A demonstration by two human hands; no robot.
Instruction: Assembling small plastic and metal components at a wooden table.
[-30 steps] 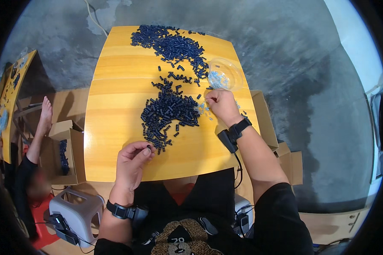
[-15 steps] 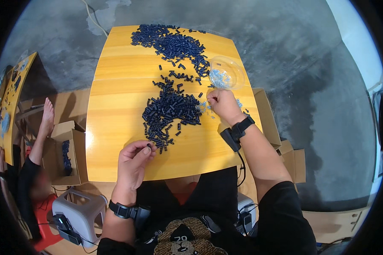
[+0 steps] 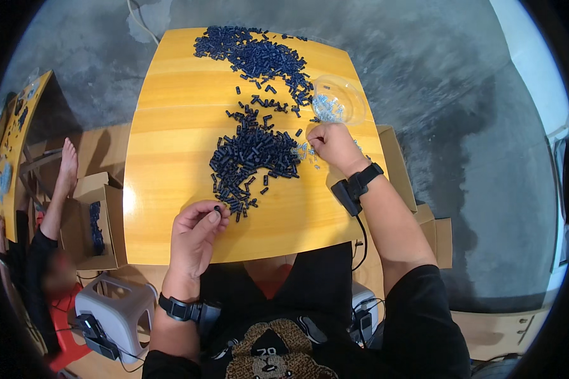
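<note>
My left hand (image 3: 195, 235) is closed near the table's front edge, with a small black cylindrical part (image 3: 218, 209) pinched between thumb and fingers. Just beyond it, many similar loose parts form a dark pile (image 3: 253, 151) in the middle of the table. To the right of this pile, my right hand (image 3: 336, 146) has its fingertips pinched together above scattered small silvery pieces (image 3: 313, 155). Whatever those fingertips hold, if anything, is too small to make out. Beyond the right hand stands a clear round bowl (image 3: 359, 104) containing more silvery pieces.
A second dark pile (image 3: 259, 57) covers the far part of the yellow wooden table (image 3: 164, 189). Cardboard boxes (image 3: 395, 167) stand along its right side, another box (image 3: 114, 230) at the left. A grey stool (image 3: 117, 300) and another person's leg (image 3: 62, 180) are at left.
The whole view has shifted slightly, so the table appears higher. My right fingertips have drawn a little away from the silvery pieces. My left hand keeps its pinch on the black part.
</note>
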